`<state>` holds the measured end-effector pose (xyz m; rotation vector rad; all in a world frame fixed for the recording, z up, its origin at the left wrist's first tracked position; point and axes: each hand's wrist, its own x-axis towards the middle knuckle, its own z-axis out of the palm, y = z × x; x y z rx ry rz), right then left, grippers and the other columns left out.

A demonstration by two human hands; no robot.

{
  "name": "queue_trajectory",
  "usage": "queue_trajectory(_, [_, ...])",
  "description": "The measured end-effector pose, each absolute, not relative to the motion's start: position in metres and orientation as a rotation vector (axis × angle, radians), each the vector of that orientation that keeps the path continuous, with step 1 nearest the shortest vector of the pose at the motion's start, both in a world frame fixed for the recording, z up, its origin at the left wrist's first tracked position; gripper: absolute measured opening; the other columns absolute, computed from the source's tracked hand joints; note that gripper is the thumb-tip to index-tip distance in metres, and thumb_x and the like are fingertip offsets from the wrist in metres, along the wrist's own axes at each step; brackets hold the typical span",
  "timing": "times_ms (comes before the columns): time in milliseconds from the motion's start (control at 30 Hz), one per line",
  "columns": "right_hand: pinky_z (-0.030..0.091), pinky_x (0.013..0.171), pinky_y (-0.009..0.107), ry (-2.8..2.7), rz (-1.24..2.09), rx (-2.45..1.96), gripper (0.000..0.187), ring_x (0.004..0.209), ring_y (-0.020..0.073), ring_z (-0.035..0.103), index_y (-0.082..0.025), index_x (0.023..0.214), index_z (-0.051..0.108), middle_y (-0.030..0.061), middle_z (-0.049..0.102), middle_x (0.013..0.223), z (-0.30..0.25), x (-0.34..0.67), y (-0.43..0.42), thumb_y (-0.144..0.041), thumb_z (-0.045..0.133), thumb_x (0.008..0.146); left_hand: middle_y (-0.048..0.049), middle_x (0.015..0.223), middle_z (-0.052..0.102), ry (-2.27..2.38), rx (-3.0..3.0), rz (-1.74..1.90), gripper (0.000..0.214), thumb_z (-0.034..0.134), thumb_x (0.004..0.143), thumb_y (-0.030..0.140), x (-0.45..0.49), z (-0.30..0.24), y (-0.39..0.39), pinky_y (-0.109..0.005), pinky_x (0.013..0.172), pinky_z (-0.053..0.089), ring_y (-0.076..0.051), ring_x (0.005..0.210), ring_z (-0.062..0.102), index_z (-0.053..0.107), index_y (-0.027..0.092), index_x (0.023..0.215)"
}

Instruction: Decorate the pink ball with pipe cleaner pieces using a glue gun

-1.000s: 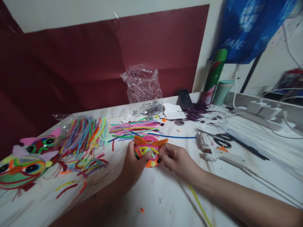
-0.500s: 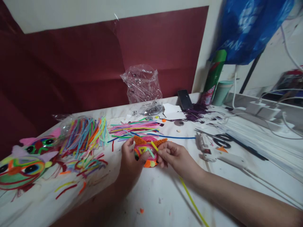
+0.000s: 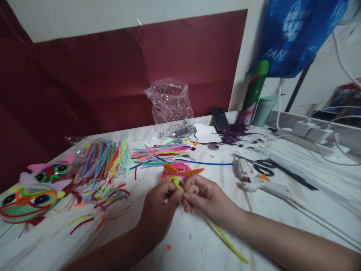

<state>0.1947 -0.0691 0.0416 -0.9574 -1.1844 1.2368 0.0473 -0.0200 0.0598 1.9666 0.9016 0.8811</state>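
Observation:
My right hand (image 3: 210, 195) is closed in a pinch on a yellow pipe cleaner (image 3: 231, 242), whose long tail hangs out below the wrist toward the front of the table. Close against it, my left hand (image 3: 160, 205) pinches the same pipe cleaner near its bent end, thumb against fingers. Just behind the fingertips is a small round pink craft face with orange pipe-cleaner ears (image 3: 194, 171); its lower part is hidden by my hands.
Two finished-looking craft faces (image 3: 28, 203) lie at far left. Beside them are piles of coloured pipe cleaners (image 3: 97, 162). A white glue gun (image 3: 249, 182) and black scissors (image 3: 263, 167) lie to the right, near a power strip (image 3: 318, 139). A phone (image 3: 220, 118) leans at the back.
My left hand has left the craft face's side and moved down and right to the pipe cleaner. Both hands now meet in front of the face, and the yellow tail has shifted.

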Motion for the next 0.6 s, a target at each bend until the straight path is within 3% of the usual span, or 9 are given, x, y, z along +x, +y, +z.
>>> queue_trajectory(133, [0.032, 0.047, 0.02, -1.488, 1.014, -1.205, 0.025, 0.047, 0.008, 0.041, -0.018, 0.07, 0.051, -0.0066, 0.045, 0.053, 0.048, 0.205, -0.071, -0.039, 0.06, 0.081, 0.003, 0.059, 0.046, 0.943, 2.076, 0.919, 0.024, 0.05, 0.079, 0.029, 0.044, 0.062, -0.018, -0.024, 0.055, 0.036, -0.012, 0.057, 0.044, 0.044, 0.019, 0.059])
queue_trajectory(333, [0.038, 0.058, 0.026, -2.107, 0.116, -1.205, 0.026, 0.062, 0.0141, 0.05, -0.016, 0.072, 0.057, 0.0047, 0.059, 0.068, 0.064, 0.224, -0.081, -0.02, 0.04, 0.092, 0.0036, 0.058, 0.04, 0.725, 2.435, 0.74, 0.024, 0.045, 0.077, 0.017, 0.041, 0.068, -0.02, -0.023, 0.055, 0.03, -0.012, 0.058, 0.041, 0.033, 0.02, 0.057])
queue_trajectory(600, [0.04, 0.054, 0.024, -2.212, 0.005, -1.155, 0.027, 0.058, 0.0143, 0.053, -0.015, 0.073, 0.059, 0.0048, 0.06, 0.064, 0.077, 0.234, -0.085, -0.019, 0.041, 0.093, 0.0054, 0.053, 0.035, 0.815, 2.245, 0.546, 0.025, 0.047, 0.073, 0.019, 0.039, 0.085, -0.02, -0.022, 0.052, 0.028, -0.01, 0.053, 0.034, 0.033, 0.019, 0.053])
